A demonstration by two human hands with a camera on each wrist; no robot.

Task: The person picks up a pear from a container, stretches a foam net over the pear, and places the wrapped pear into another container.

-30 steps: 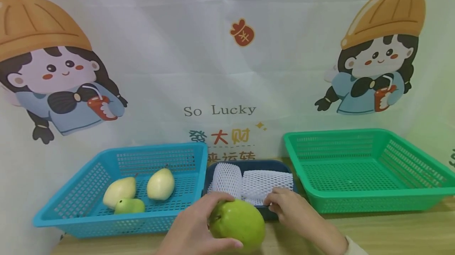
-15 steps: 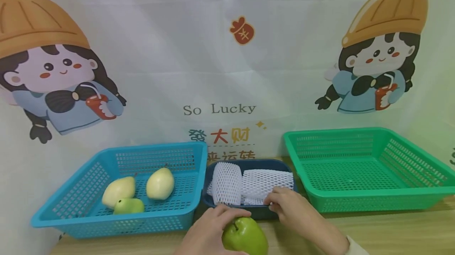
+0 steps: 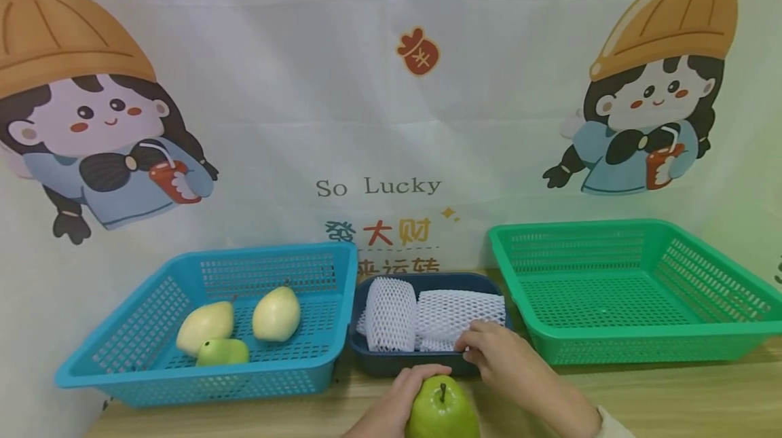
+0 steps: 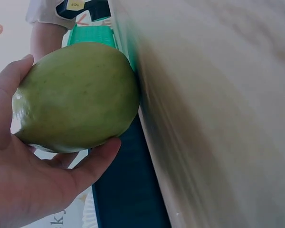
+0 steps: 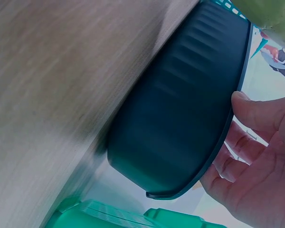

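Note:
In the head view my left hand (image 3: pixel 391 405) holds a green pear (image 3: pixel 444 414) with its stem up, at the bottom edge just in front of a dark blue tray (image 3: pixel 406 363). The left wrist view has the thumb and fingers curled round the same pear (image 4: pixel 78 97). My right hand (image 3: pixel 504 360) grips the tray's front rim at the right. In the right wrist view its thumb is on the rim of the tray (image 5: pixel 171 114), with the other fingers behind it. Two white foam net sleeves (image 3: pixel 389 316) lie uppermost in the tray, one upright and one sideways.
At the left stands a blue basket (image 3: pixel 208 384) with two pale yellow pears (image 3: pixel 276 314) and a smaller green fruit (image 3: pixel 222 352). A green basket (image 3: pixel 654 337) stands at the right. Behind them hangs a printed cloth (image 3: pixel 366 85); a wooden table (image 3: pixel 611 390) is underneath.
My left hand has brought the green pear down and to the right, turning it from lying sideways to stem up. The right hand stays at the tray's rim.

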